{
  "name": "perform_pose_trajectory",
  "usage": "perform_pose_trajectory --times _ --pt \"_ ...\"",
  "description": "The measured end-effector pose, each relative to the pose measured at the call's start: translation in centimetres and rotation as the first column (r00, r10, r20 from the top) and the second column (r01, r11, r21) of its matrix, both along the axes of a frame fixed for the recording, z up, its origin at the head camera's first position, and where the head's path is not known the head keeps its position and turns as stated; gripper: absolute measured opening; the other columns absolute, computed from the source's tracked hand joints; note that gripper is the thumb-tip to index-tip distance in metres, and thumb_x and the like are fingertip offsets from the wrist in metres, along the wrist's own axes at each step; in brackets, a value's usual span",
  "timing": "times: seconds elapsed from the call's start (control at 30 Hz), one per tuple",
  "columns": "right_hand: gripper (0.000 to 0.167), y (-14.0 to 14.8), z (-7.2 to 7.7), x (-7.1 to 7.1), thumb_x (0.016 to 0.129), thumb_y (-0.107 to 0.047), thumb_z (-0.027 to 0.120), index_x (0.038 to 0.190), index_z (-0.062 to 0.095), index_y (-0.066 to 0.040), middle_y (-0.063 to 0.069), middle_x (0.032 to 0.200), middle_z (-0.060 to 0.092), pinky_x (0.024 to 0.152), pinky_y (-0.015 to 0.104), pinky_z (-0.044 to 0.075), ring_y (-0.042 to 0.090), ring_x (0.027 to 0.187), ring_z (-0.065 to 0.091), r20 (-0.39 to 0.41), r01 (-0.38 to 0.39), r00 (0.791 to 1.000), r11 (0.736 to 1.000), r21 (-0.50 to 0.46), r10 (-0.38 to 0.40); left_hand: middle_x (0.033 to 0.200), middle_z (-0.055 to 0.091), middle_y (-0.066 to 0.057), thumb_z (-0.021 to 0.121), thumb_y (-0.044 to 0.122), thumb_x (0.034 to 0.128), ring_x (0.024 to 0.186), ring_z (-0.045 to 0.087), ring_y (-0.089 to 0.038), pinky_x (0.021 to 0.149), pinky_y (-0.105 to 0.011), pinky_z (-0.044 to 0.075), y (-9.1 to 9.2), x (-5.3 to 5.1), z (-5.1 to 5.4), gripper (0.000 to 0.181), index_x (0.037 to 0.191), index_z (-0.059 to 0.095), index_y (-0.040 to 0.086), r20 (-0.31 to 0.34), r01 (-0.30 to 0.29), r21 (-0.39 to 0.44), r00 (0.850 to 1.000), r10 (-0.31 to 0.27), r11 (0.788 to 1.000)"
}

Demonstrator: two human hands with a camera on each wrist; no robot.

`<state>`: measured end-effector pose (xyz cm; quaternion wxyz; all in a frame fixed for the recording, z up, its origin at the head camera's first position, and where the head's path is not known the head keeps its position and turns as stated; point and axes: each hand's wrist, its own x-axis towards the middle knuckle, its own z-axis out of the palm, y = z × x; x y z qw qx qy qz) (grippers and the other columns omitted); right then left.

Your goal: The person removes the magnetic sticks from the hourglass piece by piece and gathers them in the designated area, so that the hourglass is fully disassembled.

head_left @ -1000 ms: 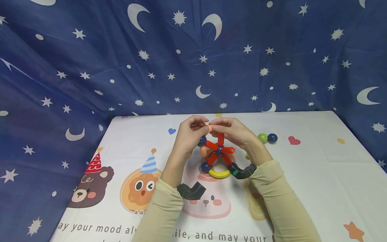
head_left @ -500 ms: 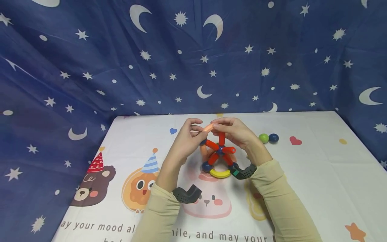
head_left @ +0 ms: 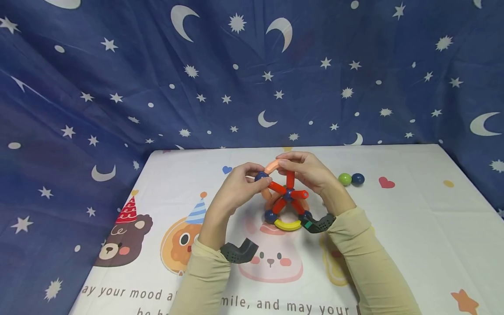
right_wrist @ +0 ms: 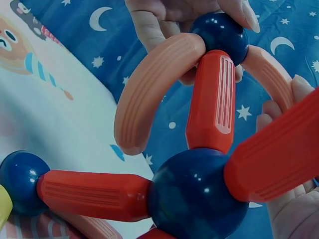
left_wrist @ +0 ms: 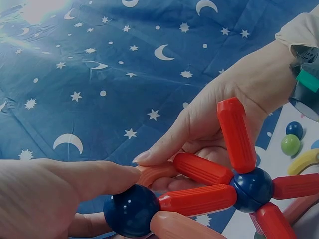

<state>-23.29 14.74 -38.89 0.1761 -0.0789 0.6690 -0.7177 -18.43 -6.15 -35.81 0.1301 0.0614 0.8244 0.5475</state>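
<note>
Two hands work at one toy frame [head_left: 288, 194] in the head view: my left hand [head_left: 238, 186] grips a dark blue ball [head_left: 260, 176], and my right hand [head_left: 309, 171] pinches the far end of a peach curved stick [head_left: 272, 166]. That stick's long axis runs from the ball up and rightward to my right thumb, just left of an upright red stick [head_left: 290, 179]. Through the left wrist view, one left finger overlaps the stick's near end, so I cannot tell how it meets the ball. From the right wrist view that joint shows: the stick appears to touch the ball, opposite a second peach curve [right_wrist: 152, 92] whose lower end bears no ball.
</note>
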Motion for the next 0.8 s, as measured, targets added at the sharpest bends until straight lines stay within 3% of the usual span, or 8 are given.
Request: perform_pose_trajectory --times 0.3,0.5,0.67,0.8 --pt "0.020 0.00 0.03 0.11 0.088 -0.015 0.068 0.106 0.069 -0.009 0.001 0.114 0.057 0.098 0.034 0.049 0.018 0.095 0.067 -0.083 0.043 0.996 0.998 0.037 -0.039 0.094 0.067 -0.003 0.071 0.026 0.0835 0.081 0.063 -0.019 0.068 -0.031 0.045 -0.02 0.06 0.11 0.031 0.109 0.065 0.010 0.002 -0.017 -0.024 1.000 0.017 1.000" --pt "0.030 -0.03 -0.08 0.21 0.084 -0.018 0.073 0.110 0.069 -0.006 -0.003 0.105 0.066 0.102 0.045 0.042 0.020 0.102 0.060 -0.182 0.084 0.981 0.995 0.057 -0.073 0.090 0.069 -0.004 0.070 0.027 0.0838 0.080 0.064 -0.016 0.071 -0.032 0.045 0.08 -0.04 0.04 0.032 0.110 0.066 0.011 -0.002 -0.027 -0.039 1.000 0.027 0.999" --pt "0.036 -0.01 -0.11 0.45 0.081 -0.027 0.075 0.110 0.069 -0.008 -0.006 0.106 0.068 0.095 0.038 0.048 0.018 0.105 0.060 -0.288 0.136 0.953 0.982 0.129 -0.094 0.088 0.070 -0.004 0.071 0.026 0.0837 0.082 0.065 -0.020 0.070 -0.032 0.045 0.15 -0.03 0.08 0.031 0.110 0.066 0.011 -0.005 -0.034 -0.034 0.999 0.034 0.999" --pt "0.035 -0.02 -0.07 0.62 0.081 -0.026 0.074 0.111 0.069 -0.006 -0.002 0.112 0.067 0.088 0.029 0.053 0.014 0.103 0.062 -0.372 0.160 0.924 0.975 0.153 -0.093 0.088 0.070 -0.005 0.070 0.026 0.0837 0.080 0.065 -0.019 0.070 -0.032 0.045 0.19 -0.11 0.02 0.031 0.110 0.067 0.011 -0.004 -0.042 -0.029 0.999 0.042 0.999"
